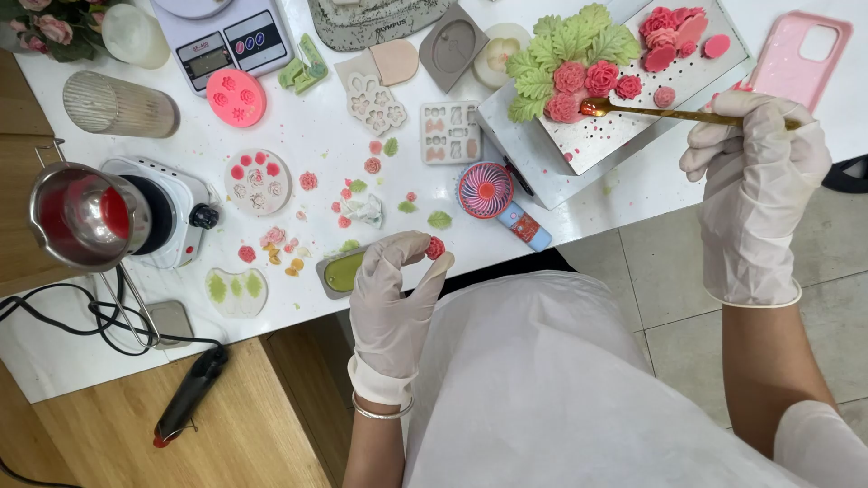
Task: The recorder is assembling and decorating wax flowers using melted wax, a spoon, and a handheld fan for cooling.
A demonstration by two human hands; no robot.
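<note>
in right hand (758,163), gold spoon (687,114) bowl-leftward

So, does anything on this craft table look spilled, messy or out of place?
Yes. Pink and green specks and stray little flower and leaf pieces lie scattered over the white table, mostly between the round mould and the handheld fan. Nothing looks tipped or broken.

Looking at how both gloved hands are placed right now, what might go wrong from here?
1. The right hand holds a gold spoon whose tip sits among the pink roses on the metal tray; a slip might dent them.
2. The left hand pinches a small red flower at the table's edge; it might drop off.
3. The red-filled pot on the small burner overhangs its side and might tip.
</note>
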